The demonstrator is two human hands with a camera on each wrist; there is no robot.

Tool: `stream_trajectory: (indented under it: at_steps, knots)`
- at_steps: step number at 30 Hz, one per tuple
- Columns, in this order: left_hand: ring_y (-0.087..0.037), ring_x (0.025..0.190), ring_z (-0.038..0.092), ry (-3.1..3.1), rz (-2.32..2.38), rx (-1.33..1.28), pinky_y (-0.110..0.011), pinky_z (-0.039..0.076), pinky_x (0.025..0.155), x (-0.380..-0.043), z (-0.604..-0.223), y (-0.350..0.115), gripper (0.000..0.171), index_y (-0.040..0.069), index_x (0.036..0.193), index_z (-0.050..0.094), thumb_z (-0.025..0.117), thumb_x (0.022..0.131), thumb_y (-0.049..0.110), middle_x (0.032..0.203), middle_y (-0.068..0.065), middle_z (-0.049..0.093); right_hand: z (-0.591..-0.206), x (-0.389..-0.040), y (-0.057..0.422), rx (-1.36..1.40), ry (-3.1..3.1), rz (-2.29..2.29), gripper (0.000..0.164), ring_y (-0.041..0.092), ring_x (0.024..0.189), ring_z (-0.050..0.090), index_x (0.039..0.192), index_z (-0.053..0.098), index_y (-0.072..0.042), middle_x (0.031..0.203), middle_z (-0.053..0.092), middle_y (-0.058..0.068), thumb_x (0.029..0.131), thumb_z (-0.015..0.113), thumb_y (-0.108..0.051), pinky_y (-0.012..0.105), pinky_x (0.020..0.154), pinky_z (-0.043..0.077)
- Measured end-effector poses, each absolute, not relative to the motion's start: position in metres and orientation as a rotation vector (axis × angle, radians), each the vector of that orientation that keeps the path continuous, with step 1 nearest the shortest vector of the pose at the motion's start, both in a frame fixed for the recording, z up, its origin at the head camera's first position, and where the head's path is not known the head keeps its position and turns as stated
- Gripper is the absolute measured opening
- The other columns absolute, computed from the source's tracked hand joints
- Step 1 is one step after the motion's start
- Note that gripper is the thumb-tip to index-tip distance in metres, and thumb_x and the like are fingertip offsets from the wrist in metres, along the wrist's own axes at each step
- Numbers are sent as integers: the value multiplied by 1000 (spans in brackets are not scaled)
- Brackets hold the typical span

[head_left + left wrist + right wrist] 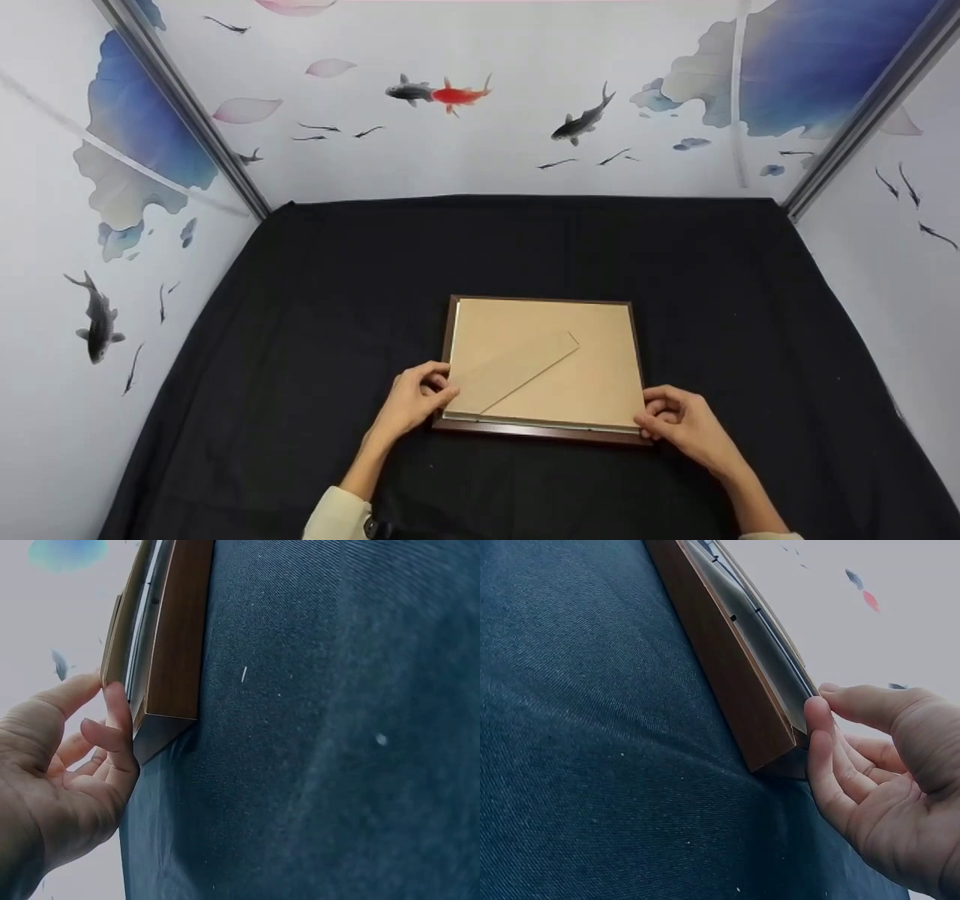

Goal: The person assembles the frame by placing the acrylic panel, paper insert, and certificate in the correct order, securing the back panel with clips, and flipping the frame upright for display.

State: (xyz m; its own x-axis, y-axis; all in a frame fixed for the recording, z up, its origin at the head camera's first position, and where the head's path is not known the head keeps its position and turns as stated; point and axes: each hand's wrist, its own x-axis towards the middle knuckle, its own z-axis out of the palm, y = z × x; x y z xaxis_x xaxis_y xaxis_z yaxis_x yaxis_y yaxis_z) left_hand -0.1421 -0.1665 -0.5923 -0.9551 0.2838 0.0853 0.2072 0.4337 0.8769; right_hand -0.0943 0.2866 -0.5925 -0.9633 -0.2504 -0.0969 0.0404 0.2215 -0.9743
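Note:
A picture frame (540,433) with dark brown wooden sides lies face down. Its tan backing board (517,322) carries a diagonal easel leg (525,360) lying flat. Along the near side the board sits raised above the frame's rim, with a gap showing in both wrist views. At the near left corner my left hand (412,397) pinches the backing board (114,637) between thumb and index finger. My right hand (684,421) pinches the near right corner, its thumb (862,701) above and index finger below the board's edge. What lies under the board is mostly hidden.
Black cloth (337,285) covers the table under the frame. White printed panels (510,45) with fish and leaf pictures stand at the back and both sides, joined by grey metal posts (187,105). A dark band (373,527) sits at my left wrist.

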Motion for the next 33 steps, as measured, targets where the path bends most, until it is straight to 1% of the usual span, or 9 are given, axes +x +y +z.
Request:
stream_trajectory:
  at_steps: [9, 14, 19, 24, 29, 33]
  knots:
    - [-16, 72, 67, 2594, 1562, 437, -26, 54, 67, -139, -593, -168, 37, -3, 120, 68, 79, 91, 18, 89, -2, 70, -593, -92, 286, -210, 2247, -1820, 40, 29, 71, 70, 120, 57, 16, 90, 65, 23, 91, 76, -4, 36, 63, 58]
    - [-15, 72, 67, 2608, 1538, 473, -27, 55, 66, -137, -594, -170, 34, -3, 118, 69, 78, 92, 18, 90, -1, 70, -593, -91, 286, -176, 2240, -1798, 41, 29, 72, 70, 121, 56, 16, 91, 65, 22, 92, 76, -5, 36, 65, 58]
    - [-14, 72, 67, 2617, 1533, 455, -27, 55, 67, -141, -594, -169, 34, -2, 116, 70, 80, 90, 17, 89, 0, 70, -593, -93, 287, -174, 2260, -1782, 44, 30, 71, 70, 123, 55, 15, 90, 67, 22, 91, 77, -6, 37, 64, 59]
    - [-12, 69, 66, 2641, 1523, 388, -27, 55, 66, -145, -594, -166, 33, 0, 110, 72, 83, 87, 21, 83, 2, 68, -592, -98, 289, -219, 2334, -1685, 47, 29, 67, 70, 125, 53, 13, 84, 68, 17, 91, 77, -7, 37, 60, 58]
    - [-10, 66, 64, 2699, 1455, 370, -27, 54, 62, -147, -593, -163, 30, 3, 105, 72, 84, 86, 24, 77, 6, 66, -588, -101, 291, -277, 2455, -1526, 40, 24, 63, 69, 122, 58, 9, 80, 69, 8, 92, 76, -11, 32, 56, 56]
    - [-8, 63, 60, 2779, 1381, 367, -28, 52, 59, -149, -592, -160, 33, 6, 105, 67, 86, 85, 25, 74, 7, 63, -586, -104, 294, -310, 2515, -1491, 34, 21, 63, 67, 118, 62, 8, 80, 68, 6, 92, 76, -10, 29, 55, 53]
